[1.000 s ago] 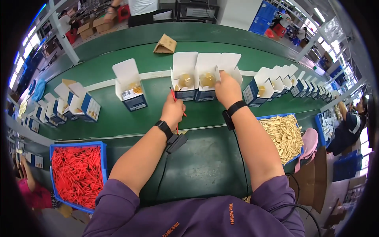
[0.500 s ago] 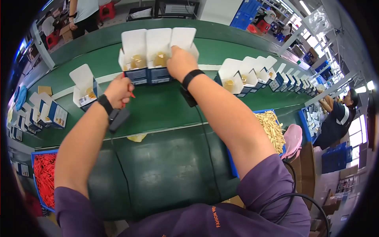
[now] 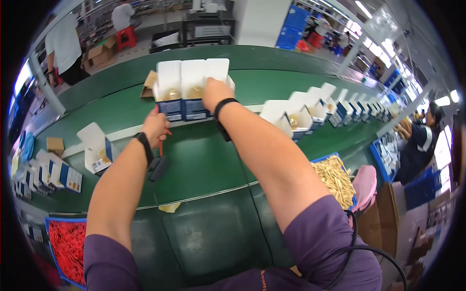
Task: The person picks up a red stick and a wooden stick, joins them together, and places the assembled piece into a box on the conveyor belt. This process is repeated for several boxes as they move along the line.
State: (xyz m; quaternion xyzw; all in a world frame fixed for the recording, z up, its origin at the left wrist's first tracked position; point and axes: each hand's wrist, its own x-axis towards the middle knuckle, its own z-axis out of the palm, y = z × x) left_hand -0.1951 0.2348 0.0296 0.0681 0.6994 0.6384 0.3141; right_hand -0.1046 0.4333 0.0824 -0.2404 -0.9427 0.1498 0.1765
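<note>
Three open boxes (image 3: 195, 109), white inside with dark blue fronts, stand side by side on the green work surface. Gold-coloured round items (image 3: 172, 94) show inside the left and middle ones. At the left box's lower front corner is my left hand (image 3: 155, 127), its fingers curled round a few thin red plastic pieces whose ends stick out. My right hand (image 3: 216, 95) reaches in at the opening of the right box, fingers closed. Its fingertips, and anything between them, are hidden, and the hand covers most of that box. Black bands circle both wrists, with a dark device hanging below each.
A blue tray of red pieces (image 3: 67, 247) sits lower left; a tray of beige pieces (image 3: 335, 182) lies right. Open boxes (image 3: 294, 118) line up to the right, with a single open box (image 3: 96, 150) and more boxes to the left. A person (image 3: 421, 138) works far right.
The view has tilted, so the boxes and hands appear lower. A brown cardboard piece now shows behind the left box. My right hand stays at the right box; my left still grips the red pieces.
</note>
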